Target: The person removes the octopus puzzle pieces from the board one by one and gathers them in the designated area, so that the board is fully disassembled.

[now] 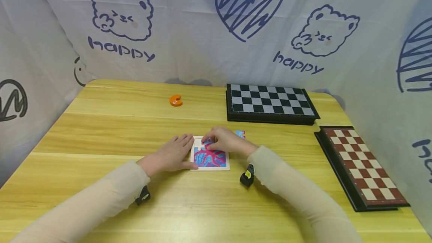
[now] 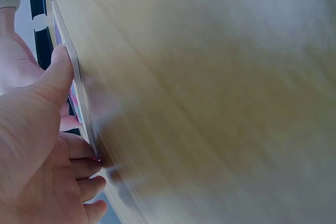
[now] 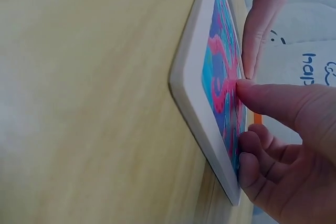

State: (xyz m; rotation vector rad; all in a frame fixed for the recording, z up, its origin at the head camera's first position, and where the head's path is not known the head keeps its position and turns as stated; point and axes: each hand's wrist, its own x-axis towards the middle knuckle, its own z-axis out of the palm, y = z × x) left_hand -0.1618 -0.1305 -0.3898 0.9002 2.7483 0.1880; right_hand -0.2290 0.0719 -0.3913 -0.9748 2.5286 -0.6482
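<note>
A small jigsaw puzzle (image 1: 210, 158) with a pink octopus on blue lies in a white frame on the table. Bare white backing shows at its upper left. My left hand (image 1: 173, 154) rests along the frame's left side, fingers extended and thumb at the lower left corner. Over the puzzle's upper part, my right hand (image 1: 225, 140) pinches a puzzle piece between thumb and bent fingers, the piece mostly hidden by them. In the right wrist view the thumb (image 3: 262, 98) touches the picture. Beside the frame's upper right lies a loose puzzle piece (image 1: 240, 134), partly behind the right hand.
At the back right lies a black-and-white chessboard case (image 1: 270, 102). A red-and-white chessboard case (image 1: 364, 168) lies along the right edge. An orange C-shaped object (image 1: 176, 101) sits at the back of the wooden table (image 1: 101, 130). Printed cloth (image 1: 189, 48) hangs behind.
</note>
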